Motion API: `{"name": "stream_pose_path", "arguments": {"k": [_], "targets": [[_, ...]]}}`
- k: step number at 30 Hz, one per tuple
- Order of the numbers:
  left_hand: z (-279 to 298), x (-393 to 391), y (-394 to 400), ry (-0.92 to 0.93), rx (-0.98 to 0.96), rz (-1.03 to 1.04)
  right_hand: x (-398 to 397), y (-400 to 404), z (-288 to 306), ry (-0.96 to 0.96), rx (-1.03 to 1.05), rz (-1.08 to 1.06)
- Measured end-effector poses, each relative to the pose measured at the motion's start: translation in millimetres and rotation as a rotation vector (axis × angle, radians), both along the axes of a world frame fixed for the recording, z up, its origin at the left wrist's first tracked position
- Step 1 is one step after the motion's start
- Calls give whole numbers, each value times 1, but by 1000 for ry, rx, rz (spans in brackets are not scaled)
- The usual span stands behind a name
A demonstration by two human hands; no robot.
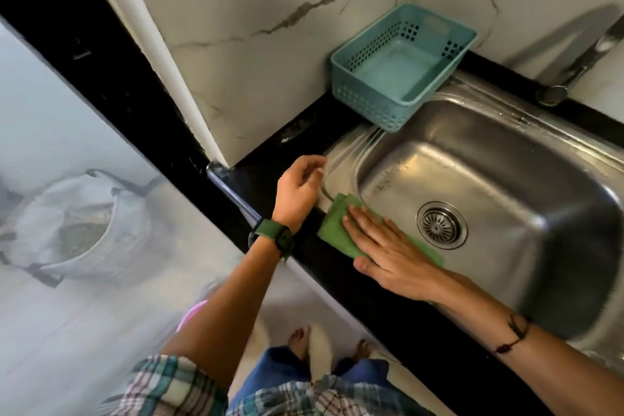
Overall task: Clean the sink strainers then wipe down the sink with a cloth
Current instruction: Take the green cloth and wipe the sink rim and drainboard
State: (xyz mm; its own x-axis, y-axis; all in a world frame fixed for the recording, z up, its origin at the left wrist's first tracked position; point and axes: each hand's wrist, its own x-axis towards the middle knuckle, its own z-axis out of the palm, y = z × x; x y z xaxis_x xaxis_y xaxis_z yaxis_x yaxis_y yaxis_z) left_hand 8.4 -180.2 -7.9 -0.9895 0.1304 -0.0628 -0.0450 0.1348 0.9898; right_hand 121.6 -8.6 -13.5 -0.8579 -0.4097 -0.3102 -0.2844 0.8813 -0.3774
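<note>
A stainless steel sink [499, 159] is set in a black counter. Its round strainer [441, 225] sits in the drain at the basin's bottom. A folded green cloth [334, 226] lies on the sink's near left rim. My right hand [388, 253] presses flat on the cloth with straight fingers. My left hand [299, 186], with a green watch on the wrist, hovers over the counter edge beside the sink's left corner, its fingers loosely curled and holding nothing.
An empty teal plastic basket [371, 101] stands on the sink's back left corner against the marble wall. A tap [574, 68] juts out at the back right. A white bin [81, 226] stands on the floor to the left. The black counter [277, 145] edges the sink.
</note>
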Motion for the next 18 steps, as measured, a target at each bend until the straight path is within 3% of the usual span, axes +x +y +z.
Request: {"name": "stream_pose_path", "arguments": {"k": [2, 3, 13, 18], "targets": [[-3, -1, -5, -107, 330, 123, -4, -10, 2, 4, 35, -56], [-6, -3, -6, -128, 407, 144, -10, -17, 3, 5, 35, -90], [-15, -2, -6, -22, 307, -45, -108, -57, -7, 67, -80, -570], [-9, 2, -3, 16, 148, -85, -83, -55, 5, -28, -100, -457]]}}
